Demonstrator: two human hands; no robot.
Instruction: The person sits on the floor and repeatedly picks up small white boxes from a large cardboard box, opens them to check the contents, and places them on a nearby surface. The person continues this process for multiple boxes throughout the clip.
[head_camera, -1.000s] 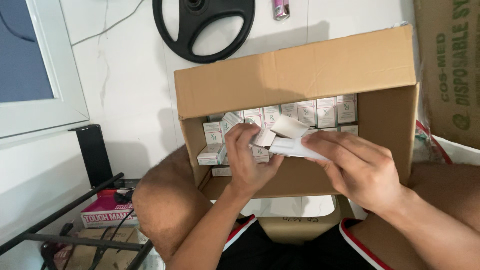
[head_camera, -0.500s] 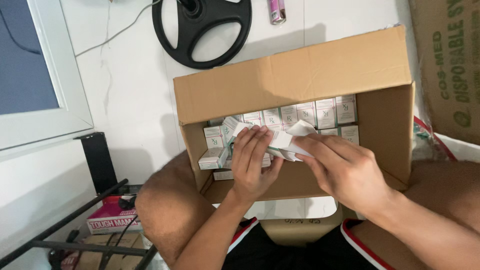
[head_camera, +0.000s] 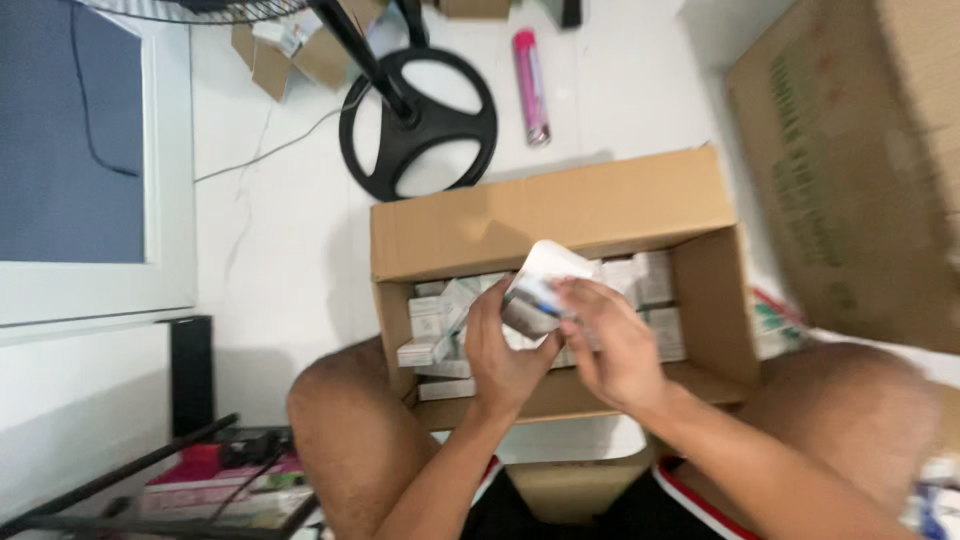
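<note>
Here, both hands meet over the open cardboard box (head_camera: 560, 215) that sits on the floor between the person's knees. The left hand (head_camera: 505, 355) is curled, its fingers wrapped around the near side of a small white carton (head_camera: 540, 290), lifted above the box. The right hand (head_camera: 615, 345) grips the same carton from the right, fingers bent; blur hides the exact fingertip contact. More small white cartons (head_camera: 430, 320) fill the box. Beyond it stand a black fan base (head_camera: 420, 125) and a pink spray can (head_camera: 530, 85).
</note>
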